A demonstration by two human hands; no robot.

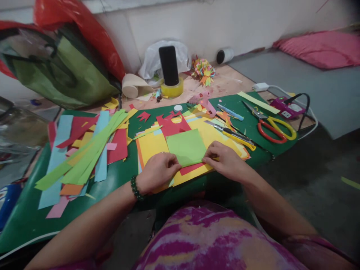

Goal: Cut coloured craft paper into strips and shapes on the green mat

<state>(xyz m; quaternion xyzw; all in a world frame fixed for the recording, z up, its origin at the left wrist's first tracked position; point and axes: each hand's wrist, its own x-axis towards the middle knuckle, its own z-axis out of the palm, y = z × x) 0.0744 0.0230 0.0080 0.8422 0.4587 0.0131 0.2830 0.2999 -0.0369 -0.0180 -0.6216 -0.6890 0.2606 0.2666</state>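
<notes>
A green sheet of paper (pixel 187 146) lies in front of me, its near edge turned up in a narrow fold. My left hand (pixel 157 170) pinches the left end of that edge, a dark green bead bracelet on its wrist. At the right end, my right hand (pixel 223 159) pinches the same edge between thumb and fingers. Beneath are a red paper sheet (pixel 171 123) and a stack of yellow paper (pixel 149 148). Just beyond my right hand rests a yellow utility knife (pixel 239 139).
Paper strips (pixel 95 146) in several colours cover the left of the green tabletop (pixel 135 204). Red-and-yellow scissors (pixel 271 127) lie at right. A pink glue gun (pixel 206 103), a phone (pixel 168 65) propped in a tape roll (pixel 172 89) and a paper flower (pixel 204 71) are farther back.
</notes>
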